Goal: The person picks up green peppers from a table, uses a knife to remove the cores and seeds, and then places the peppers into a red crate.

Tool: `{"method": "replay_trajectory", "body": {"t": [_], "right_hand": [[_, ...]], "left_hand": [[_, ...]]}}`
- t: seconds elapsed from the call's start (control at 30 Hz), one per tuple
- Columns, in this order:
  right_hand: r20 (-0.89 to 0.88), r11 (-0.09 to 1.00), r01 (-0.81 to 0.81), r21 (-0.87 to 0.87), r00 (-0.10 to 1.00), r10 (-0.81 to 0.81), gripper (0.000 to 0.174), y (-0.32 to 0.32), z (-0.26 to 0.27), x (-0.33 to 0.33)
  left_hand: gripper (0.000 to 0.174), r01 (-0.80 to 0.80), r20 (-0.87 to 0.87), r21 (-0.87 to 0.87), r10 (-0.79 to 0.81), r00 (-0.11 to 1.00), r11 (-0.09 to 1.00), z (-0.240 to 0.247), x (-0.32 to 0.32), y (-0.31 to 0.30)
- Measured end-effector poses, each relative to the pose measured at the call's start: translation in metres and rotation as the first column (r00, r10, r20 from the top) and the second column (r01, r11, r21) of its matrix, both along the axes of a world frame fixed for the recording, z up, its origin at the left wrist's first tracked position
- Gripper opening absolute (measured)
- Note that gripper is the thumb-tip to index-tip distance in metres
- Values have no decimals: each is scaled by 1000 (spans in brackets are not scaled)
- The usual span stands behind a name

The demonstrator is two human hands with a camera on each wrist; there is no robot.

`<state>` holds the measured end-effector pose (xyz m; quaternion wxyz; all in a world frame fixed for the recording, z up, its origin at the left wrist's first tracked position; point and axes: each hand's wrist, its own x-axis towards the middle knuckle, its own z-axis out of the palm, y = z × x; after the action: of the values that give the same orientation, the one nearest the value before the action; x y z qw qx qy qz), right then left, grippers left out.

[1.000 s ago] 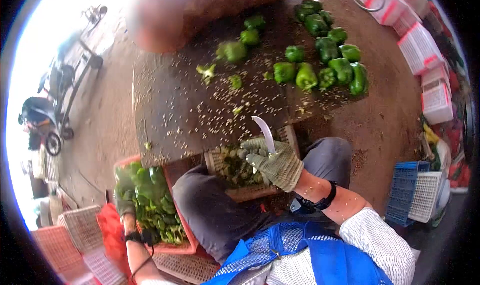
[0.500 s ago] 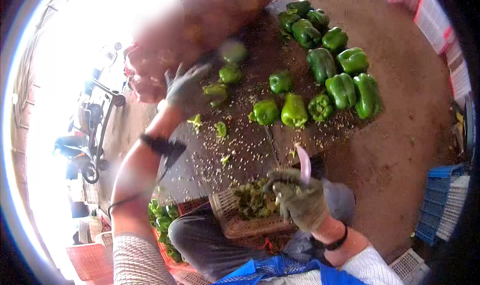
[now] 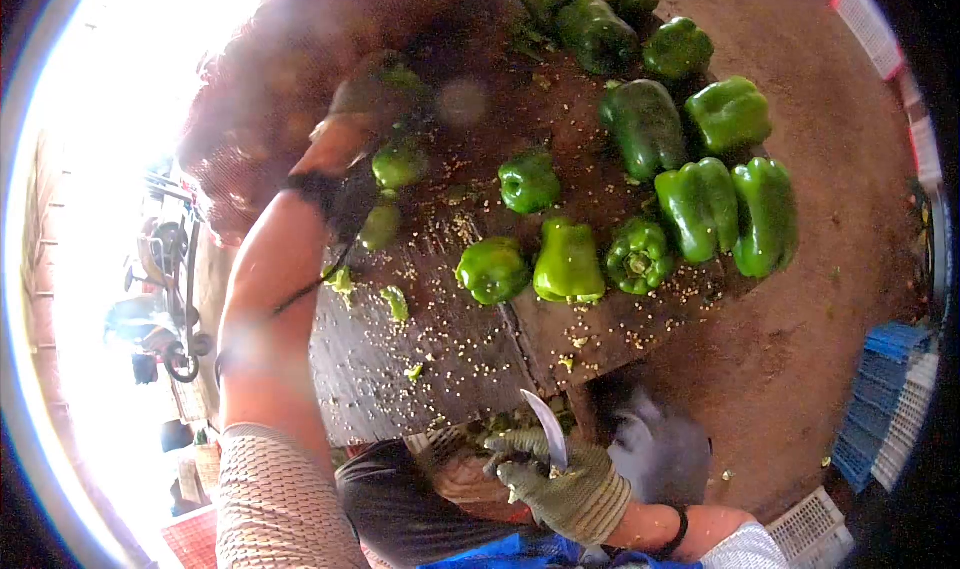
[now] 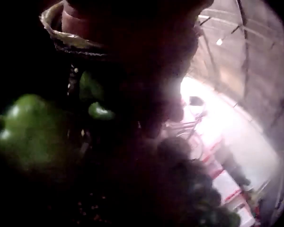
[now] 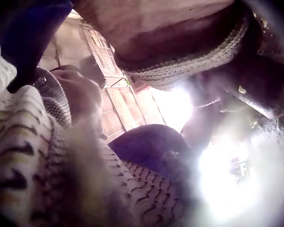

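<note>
In the head view my gloved right hand (image 3: 570, 494) grips a knife with a short curved blade (image 3: 545, 424), low over my lap near the board's front edge. My left arm stretches across the dark, seed-strewn board (image 3: 360, 379). The gloved left hand (image 3: 365, 99) is at the far left, over green bell peppers beside the sack; I cannot tell whether it holds one. Just below it lies a bell pepper (image 3: 400, 164), with another pepper (image 3: 380, 224) nearer me. The left wrist view is mostly dark, with a large green bell pepper (image 4: 31, 130) at left.
A bulging reddish mesh sack (image 3: 260, 109) leans at the board's far left. Several bell peppers stand on the right half, including a light green one (image 3: 568, 264). Pepper scraps (image 3: 395, 304) lie among the seeds. Blue crates (image 3: 890, 369) stand at right on the floor.
My left hand has gone from the crate of peppers at lower left, up and across to the far left peppers. The right hand still holds the knife. The head view has shifted closer over the board.
</note>
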<state>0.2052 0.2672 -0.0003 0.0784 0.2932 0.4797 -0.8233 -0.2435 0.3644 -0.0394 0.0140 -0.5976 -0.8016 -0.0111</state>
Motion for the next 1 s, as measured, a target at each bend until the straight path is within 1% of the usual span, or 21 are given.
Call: {"method": "replay_trajectory", "body": {"t": [0.03, 0.07, 0.1, 0.13, 0.17, 0.23, 0.27, 0.3, 0.33, 0.4, 0.43, 0.5, 0.53, 0.57, 0.6, 0.63, 0.7, 0.77, 0.83, 0.9, 1.0], "right_hand": [[-10, 999, -5, -32, 1000, 5, 40, 1, 2, -2], [-23, 998, -19, -62, 1000, 17, 45, -2, 4, -2], [-130, 988, 40, 146, 991, -20, 49, -11, -5, 1], [-221, 926, 126, 357, 974, -47, 54, -21, -13, 4], [-230, 870, 124, 477, 973, -13, 48, -19, -10, 3], [-268, 830, 147, 538, 963, 3, 46, -26, 2, 2], [-298, 852, 176, 493, 954, -25, 49, -30, 10, 0], [-324, 867, 207, 453, 944, -56, 53, -35, 17, -2], [-274, 884, 86, 459, 961, 49, 55, -39, 22, -6], [-167, 871, -141, 470, 955, 245, 61, -50, 22, -13], [-266, 942, 6, 335, 960, 89, 54, -71, 11, -17], [-366, 806, -11, 592, 887, 282, 62, -94, 2, -16], [-332, 811, -53, 583, 896, 297, 67, -105, 11, -18], [-297, 815, -94, 572, 902, 313, 71, -117, 20, -19], [-311, 692, -34, 721, 876, 367, 72, -128, 20, -20], [-313, 547, 33, 837, 848, 428, 73, -138, 16, -21], [-217, 568, -52, 822, 893, 395, 72, -155, 18, -20], [-197, 433, -21, 901, 870, 452, 71, -163, 21, -23], [-236, 432, 33, 901, 874, 425, 62, -172, 26, -28], [-335, 553, 116, 825, 889, 313, 48, -186, 34, -36], [-335, 466, 145, 873, 873, 356, 44, -203, 45, -43]], "left_hand": [[44, -54, 200, 121, 29, 979, 991, 16, 16, -16], [48, -250, 629, 252, 38, 777, 935, 27, 27, -40], [53, -477, 908, 274, -62, 414, 835, 40, 41, -70], [63, -506, 933, 267, -87, 350, 820, 52, 61, -105], [73, -541, 952, 255, -110, 285, 802, 63, 89, -142], [86, -619, 958, 264, -277, 77, 740, 71, 157, -211], [92, -706, 930, 208, -361, -73, 677, 74, 192, -237], [99, -706, 955, 198, -296, -17, 680, 73, 216, -266], [103, -732, 950, 185, -309, -37, 656, 78, 247, -282], [106, -689, 926, 307, -375, 55, 657, 59, 272, -317], [107, -648, 921, 343, -378, 90, 680, 59, 280, -326], [108, -590, 903, 406, -404, 143, 698, 55, 287, -337], [108, -564, 896, 433, -402, 187, 703, 53, 286, -341], [106, -575, 913, 395, -374, 161, 717, 58, 287, -346], [104, -587, 930, 353, -343, 134, 729, 65, 289, -352], [102, -526, 918, 396, -341, 202, 753, 65, 286, -359], [98, -388, 875, 462, -340, 344, 798, 65, 275, -373], [96, -348, 865, 478, -362, 347, 806, 71, 270, -384], [96, -378, 869, 482, -378, 319, 790, 71, 270, -395], [96, -384, 848, 520, -410, 334, 763, 71, 268, -404], [95, -349, 770, 617, -451, 452, 705, 79, 263, -418]]}}
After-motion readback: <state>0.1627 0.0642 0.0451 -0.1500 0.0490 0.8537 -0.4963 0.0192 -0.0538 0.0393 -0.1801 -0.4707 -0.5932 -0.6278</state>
